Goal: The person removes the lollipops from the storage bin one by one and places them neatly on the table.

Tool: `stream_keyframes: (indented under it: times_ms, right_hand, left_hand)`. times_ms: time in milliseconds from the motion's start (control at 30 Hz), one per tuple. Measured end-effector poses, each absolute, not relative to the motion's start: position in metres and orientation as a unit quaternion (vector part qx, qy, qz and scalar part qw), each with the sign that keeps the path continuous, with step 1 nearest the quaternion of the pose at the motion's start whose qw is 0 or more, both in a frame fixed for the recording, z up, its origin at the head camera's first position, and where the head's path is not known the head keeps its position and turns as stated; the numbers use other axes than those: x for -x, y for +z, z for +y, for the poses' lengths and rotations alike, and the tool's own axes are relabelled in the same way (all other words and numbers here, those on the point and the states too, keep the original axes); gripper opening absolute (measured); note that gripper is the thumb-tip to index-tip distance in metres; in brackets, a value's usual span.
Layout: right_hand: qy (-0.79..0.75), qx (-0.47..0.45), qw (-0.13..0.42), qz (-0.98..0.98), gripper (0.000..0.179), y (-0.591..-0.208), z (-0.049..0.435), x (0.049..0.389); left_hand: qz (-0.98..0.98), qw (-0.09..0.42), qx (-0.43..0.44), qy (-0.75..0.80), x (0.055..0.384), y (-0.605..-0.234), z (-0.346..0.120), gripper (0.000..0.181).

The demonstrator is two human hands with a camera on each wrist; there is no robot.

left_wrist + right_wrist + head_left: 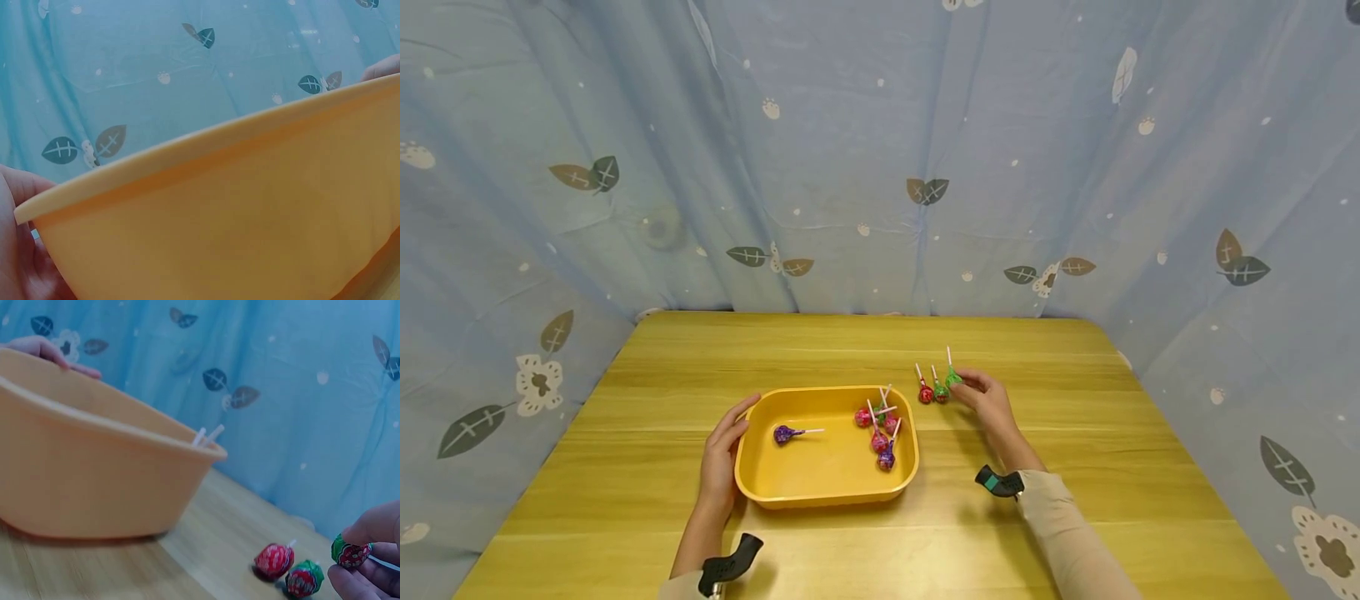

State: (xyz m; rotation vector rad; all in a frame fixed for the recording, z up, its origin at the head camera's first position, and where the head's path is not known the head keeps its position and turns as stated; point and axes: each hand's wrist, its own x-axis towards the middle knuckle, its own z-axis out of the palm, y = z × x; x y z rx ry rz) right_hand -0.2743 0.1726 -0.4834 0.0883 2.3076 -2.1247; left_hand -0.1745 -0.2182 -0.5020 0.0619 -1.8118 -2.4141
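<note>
Between right thumb and fingers, my right hand (987,403) pinches a green-wrapped lollipop (953,377), its white stick pointing away from me. Close beside it on the table lie a red lollipop (926,392) and another green lollipop (941,393). My left hand (721,458) rests against the left side of a yellow plastic basin (820,502), fingers extended along the rim. Inside the basin, a purple lollipop (784,434) lies alone at the left. Several pink, green and purple lollipops (880,442) cluster at its right end, with some sticks (212,435) rising above the rim.
The wooden table (1037,542) extends around the basin on every side. A blue patterned curtain (865,167) hangs behind the table and along both sides. Each wrist wears a black camera mount (1000,482).
</note>
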Motion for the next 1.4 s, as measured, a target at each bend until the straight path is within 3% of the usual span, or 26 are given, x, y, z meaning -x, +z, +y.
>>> stream_keyframes:
  times_ms: [1400]
  right_hand:
    - [-0.546,-0.053,-0.076,0.832,0.027,-0.508,0.167,0.276]
  left_hand:
    - [-0.602,0.068,-0.021,-0.796,0.175,-0.504,-0.218,0.043]
